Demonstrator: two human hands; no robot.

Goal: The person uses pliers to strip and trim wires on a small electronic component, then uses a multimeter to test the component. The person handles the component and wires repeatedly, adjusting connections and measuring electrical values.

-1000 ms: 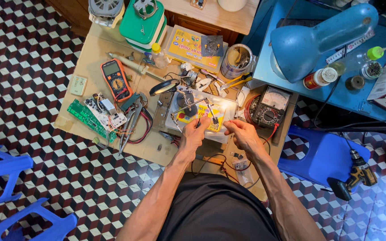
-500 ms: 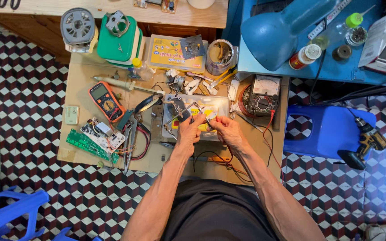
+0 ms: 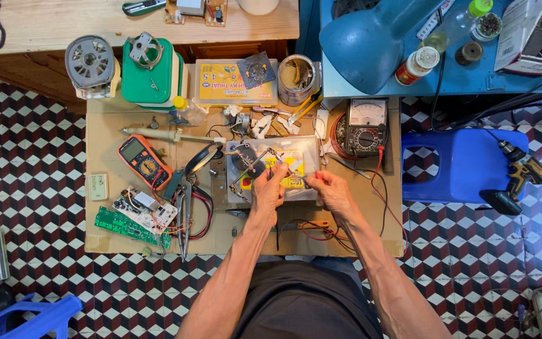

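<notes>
Small metal-framed part (image 3: 255,164), grey with thin wire arms, sits over a clear plastic box (image 3: 308,150) at the middle of the cardboard-covered work surface (image 3: 105,135); yellow contents show through the box lid. Left hand (image 3: 268,189) is curled with fingertips closed on the near edge of the part. Right hand (image 3: 329,188) is just to the right, thumb and forefinger pinching something small and thin, too small to identify. Hands close together, not touching. Containers: open tin can (image 3: 297,76) far of the box, contents unclear; flat clear case with yellow insert (image 3: 230,83) to the left of the can. Orange multimeter (image 3: 144,160) lies left; analog meter (image 3: 364,125) right, red and black leads trailing toward the near edge.
</notes>
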